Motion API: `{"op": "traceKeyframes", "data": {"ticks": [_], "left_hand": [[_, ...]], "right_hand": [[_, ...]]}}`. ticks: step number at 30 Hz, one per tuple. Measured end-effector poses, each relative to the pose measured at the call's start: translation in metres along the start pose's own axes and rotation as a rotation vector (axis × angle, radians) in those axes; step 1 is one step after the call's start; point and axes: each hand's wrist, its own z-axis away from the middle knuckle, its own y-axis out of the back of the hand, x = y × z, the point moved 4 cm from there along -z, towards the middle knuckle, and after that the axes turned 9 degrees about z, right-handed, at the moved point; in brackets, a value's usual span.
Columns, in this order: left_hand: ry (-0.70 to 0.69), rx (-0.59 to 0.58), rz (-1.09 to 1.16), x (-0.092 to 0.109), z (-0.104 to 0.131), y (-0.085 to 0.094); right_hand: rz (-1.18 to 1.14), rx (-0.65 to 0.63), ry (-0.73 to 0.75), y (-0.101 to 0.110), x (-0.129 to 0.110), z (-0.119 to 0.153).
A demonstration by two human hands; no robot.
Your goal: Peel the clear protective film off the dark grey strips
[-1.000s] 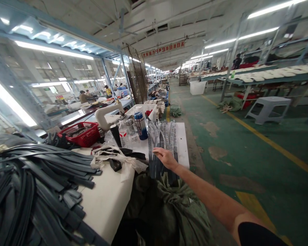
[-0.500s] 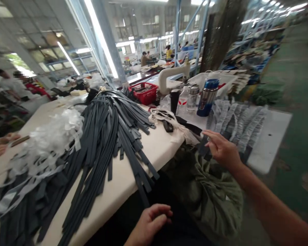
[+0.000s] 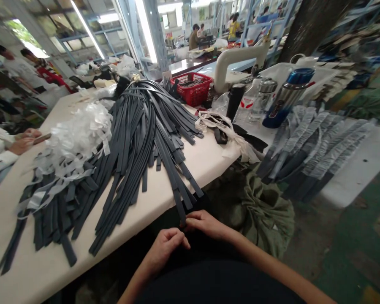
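A large bundle of dark grey flat strips (image 3: 136,139) is spread over the cream-topped table (image 3: 158,192), gathered at its far end. Several of its strips hang over the near edge. At the tip of one hanging strip (image 3: 178,203), my right hand (image 3: 204,223) is closed, thumb and fingers pinching it. Just left of and below that tip is my left hand (image 3: 167,247), fingers curled in. Whatever it may hold is hidden. White translucent ribbons (image 3: 79,135) lie on more dark strips at the left.
Wrapped dark strips (image 3: 323,147) lie on a white side table (image 3: 362,166). A blue-and-steel flask (image 3: 288,99), bottles and a red basket (image 3: 194,90) stand behind. A green cloth sack (image 3: 266,215) sits below. A co-worker's hands (image 3: 25,141) are at the far left.
My right hand has left the wrapped strips at the right and come in to the hanging strip's end. My left hand stays low and curled. The view has shifted.
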Motion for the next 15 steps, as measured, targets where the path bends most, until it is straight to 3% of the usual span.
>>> {"op": "traceKeyframes", "data": {"ticks": [4, 8, 11, 13, 15], "left_hand": [[-0.114, 0.262, 0.048, 0.009, 0.006, 0.024], [-0.132, 0.246, 0.23, 0.024, -0.001, 0.02], [-0.108, 0.243, 0.34, 0.037, -0.011, 0.016], [-0.137, 0.272, 0.343, 0.048, -0.016, 0.016], [-0.205, 0.281, 0.241, 0.06, -0.019, 0.016]], "right_hand": [[-0.129, -0.033, 0.007, -0.014, -0.016, -0.004], [-0.136, -0.096, 0.07, -0.018, -0.047, 0.005], [0.141, -0.112, 0.156, -0.015, -0.068, 0.011], [0.404, 0.01, 0.252, -0.005, -0.081, 0.012], [0.563, 0.259, 0.392, 0.012, -0.094, 0.01]]}}
